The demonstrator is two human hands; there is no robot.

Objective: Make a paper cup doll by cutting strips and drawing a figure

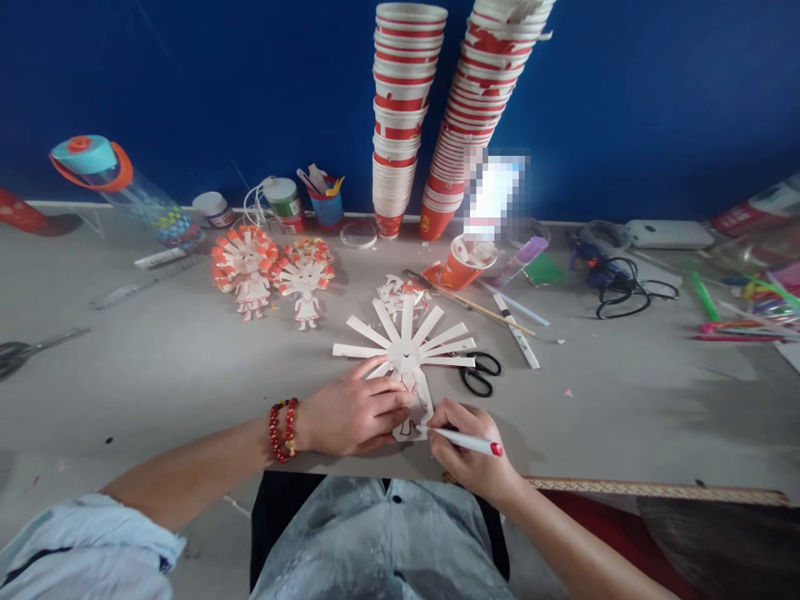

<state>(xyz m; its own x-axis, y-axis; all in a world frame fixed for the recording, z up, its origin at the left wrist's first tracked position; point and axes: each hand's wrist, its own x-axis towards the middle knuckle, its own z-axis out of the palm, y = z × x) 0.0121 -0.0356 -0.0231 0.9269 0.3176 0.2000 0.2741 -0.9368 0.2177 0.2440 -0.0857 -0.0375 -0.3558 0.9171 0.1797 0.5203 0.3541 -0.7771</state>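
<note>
A flat white paper cut-out (405,357), with strips fanned out from a round centre, lies near the front edge of the table. Its lower part carries red and dark drawn lines. My left hand (357,410) rests flat on its left side, fingers stretched out and pressing the paper down. In my right hand (478,462) is a white marker pen (466,440) with a red end, its tip at the lower part of the paper. Black-handled scissors (480,375) lie just right of the cut-out, their blades partly under its strips.
Two paper dolls (246,271) with orange curled rims stand back left. Tall stacks of paper cups (406,108) rise against the blue wall, near an orange cup (463,265) and a lit phone screen (497,196). Paper scraps (400,293), a capped marker (516,332) and a bottle (134,192) lie around.
</note>
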